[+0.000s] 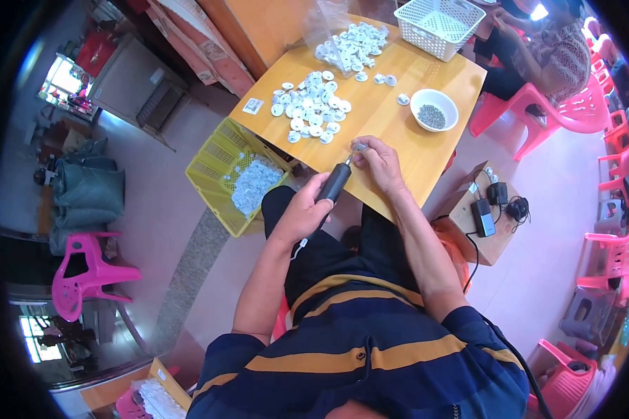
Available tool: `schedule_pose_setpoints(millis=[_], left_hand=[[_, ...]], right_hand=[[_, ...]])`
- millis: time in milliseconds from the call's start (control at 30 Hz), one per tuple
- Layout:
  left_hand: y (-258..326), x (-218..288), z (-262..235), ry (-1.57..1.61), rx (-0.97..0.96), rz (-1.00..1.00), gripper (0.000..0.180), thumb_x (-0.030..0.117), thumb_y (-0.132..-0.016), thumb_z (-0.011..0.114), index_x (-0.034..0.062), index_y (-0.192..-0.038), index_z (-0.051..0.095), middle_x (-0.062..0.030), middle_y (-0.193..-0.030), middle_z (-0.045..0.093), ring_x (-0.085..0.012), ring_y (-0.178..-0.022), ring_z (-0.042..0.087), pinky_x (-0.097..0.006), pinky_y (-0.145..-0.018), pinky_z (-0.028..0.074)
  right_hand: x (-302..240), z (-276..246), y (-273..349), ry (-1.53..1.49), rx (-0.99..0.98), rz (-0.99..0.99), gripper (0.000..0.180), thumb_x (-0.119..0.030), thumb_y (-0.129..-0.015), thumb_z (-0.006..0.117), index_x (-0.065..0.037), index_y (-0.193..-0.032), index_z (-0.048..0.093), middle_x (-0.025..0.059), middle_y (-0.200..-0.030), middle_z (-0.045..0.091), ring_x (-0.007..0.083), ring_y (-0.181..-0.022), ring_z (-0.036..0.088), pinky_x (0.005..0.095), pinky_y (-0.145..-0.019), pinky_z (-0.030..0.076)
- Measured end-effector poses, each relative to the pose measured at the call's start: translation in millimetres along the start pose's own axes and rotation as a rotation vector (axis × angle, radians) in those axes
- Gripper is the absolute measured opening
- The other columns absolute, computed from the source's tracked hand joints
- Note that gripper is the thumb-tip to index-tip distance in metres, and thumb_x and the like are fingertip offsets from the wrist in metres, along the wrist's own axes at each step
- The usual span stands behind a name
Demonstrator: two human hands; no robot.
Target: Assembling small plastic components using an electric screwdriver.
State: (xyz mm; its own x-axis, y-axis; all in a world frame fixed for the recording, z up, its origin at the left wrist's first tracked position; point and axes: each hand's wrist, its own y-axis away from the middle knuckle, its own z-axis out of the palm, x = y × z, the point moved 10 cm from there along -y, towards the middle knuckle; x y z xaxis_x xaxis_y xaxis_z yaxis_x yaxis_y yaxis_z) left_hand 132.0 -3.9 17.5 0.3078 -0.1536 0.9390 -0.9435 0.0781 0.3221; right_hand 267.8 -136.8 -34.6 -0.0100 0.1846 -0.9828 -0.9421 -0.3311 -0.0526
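My left hand (304,213) is wrapped round a black electric screwdriver (335,180), whose tip points away from me over the table's near edge. At that tip, my right hand (379,164) pinches a small whitish part (358,147) between thumb and fingers; its exact shape is mostly hidden. A spread of white round plastic parts (313,105) lies on the wooden table (377,112) beyond my hands. To the right stands a white bowl (426,98) holding small grey metal pieces that look like screws. A few single round parts (402,99) lie near the bowl.
More white parts (360,45) lie by a clear plastic bag (321,24) at the back. A white basket (437,31) stands at the far corner. Left below the table is a yellow crate (206,167) of white pieces. A cardboard box (496,244) with adapters is at right; another person (552,59) sits beyond.
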Motion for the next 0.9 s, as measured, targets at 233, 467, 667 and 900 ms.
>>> schedule_pose_setpoints(millis=[233, 467, 667, 900], left_hand=[[-1, 3, -4, -0.111, 0.053, 0.042, 0.055, 0.006, -0.087, 0.053, -0.0005, -0.142, 0.045, -0.0063, -0.089, 0.060, -0.0123, -0.067, 0.059, -0.028, -0.062, 0.050], [-3, 1, -4, -0.177, 0.086, 0.060, 0.059, 0.009, -0.087, 0.054, -0.0002, -0.145, 0.043, -0.0090, -0.087, 0.061, -0.0148, -0.064, 0.061, -0.030, -0.062, 0.050], [-11, 17, 18, 0.052, -0.046, -0.024, 0.059, 0.008, -0.089, 0.051, -0.0009, -0.146, 0.039, -0.0102, -0.101, 0.063, -0.0120, -0.071, 0.061, -0.026, -0.061, 0.053], [-11, -1, 22, 0.290, -0.103, -0.008, 0.061, 0.010, -0.093, 0.056, 0.0031, -0.151, 0.036, -0.0107, -0.102, 0.066, -0.0129, -0.074, 0.065, -0.026, -0.058, 0.054]], right_hand=[[-3, 1, 1, -0.041, 0.012, -0.018, 0.031, -0.006, -0.095, 0.044, 0.002, -0.112, 0.068, 0.0063, -0.098, 0.070, 0.0119, -0.078, 0.067, 0.0260, -0.074, 0.056], [-3, -1, 3, -0.064, 0.038, -0.003, 0.027, -0.010, -0.098, 0.048, 0.002, -0.112, 0.068, 0.0062, -0.097, 0.070, 0.0110, -0.077, 0.066, 0.0253, -0.074, 0.056], [6, -19, -3, -0.214, 0.088, -0.009, 0.025, -0.012, -0.100, 0.050, 0.001, -0.115, 0.066, 0.0067, -0.099, 0.069, 0.0121, -0.081, 0.067, 0.0263, -0.073, 0.056], [-42, -35, -7, -0.257, 0.302, -0.217, 0.025, -0.016, -0.105, 0.049, -0.001, -0.121, 0.063, 0.0080, -0.108, 0.067, 0.0145, -0.088, 0.068, 0.0285, -0.079, 0.056]])
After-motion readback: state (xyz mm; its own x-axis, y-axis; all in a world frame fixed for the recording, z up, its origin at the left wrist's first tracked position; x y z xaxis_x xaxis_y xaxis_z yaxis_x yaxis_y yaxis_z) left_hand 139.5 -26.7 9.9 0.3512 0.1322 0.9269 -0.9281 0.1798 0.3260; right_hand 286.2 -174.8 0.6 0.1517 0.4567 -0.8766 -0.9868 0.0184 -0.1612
